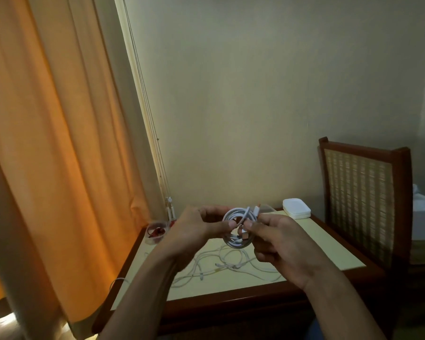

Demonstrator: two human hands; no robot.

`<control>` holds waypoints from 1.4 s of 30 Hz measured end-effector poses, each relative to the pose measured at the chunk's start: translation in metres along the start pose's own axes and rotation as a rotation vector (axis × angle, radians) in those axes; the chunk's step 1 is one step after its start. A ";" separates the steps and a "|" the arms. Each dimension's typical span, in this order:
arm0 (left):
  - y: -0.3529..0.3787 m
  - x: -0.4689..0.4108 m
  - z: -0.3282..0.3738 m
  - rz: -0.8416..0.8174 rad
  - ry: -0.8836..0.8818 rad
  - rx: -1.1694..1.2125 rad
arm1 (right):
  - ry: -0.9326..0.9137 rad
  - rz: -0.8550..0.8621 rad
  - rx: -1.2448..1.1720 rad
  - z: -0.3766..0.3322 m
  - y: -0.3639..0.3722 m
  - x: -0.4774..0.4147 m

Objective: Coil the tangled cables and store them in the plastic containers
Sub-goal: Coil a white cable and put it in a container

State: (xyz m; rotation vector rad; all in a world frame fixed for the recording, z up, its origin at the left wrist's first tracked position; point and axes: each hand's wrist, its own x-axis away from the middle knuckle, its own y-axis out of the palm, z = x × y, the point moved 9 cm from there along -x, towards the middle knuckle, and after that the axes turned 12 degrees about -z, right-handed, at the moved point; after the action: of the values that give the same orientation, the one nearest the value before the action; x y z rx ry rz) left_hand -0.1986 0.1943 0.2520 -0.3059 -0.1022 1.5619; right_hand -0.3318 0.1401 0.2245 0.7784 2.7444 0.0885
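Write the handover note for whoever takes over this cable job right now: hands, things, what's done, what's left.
Left hand: grips the coiled white cable above the table.
Right hand: pinches the cable's end at the coil.
Loose white cables: tangled on the table below the hands.
Clear container, far left corner: holds a red cable.
White stack, far right corner: lids or trays, cannot tell which.
Done: red cable stored; one white cable nearly coiled.
Left: secure and store this coil, then coil and store the loose ones.
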 end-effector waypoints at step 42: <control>0.003 0.016 -0.018 0.118 0.037 0.175 | -0.304 0.533 0.514 -0.028 -0.026 0.017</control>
State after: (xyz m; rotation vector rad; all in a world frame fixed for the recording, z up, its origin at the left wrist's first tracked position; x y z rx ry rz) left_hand -0.1969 0.2080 0.2323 -0.2057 0.0824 1.6692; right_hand -0.3665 0.1277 0.2433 1.4999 2.2194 -0.5955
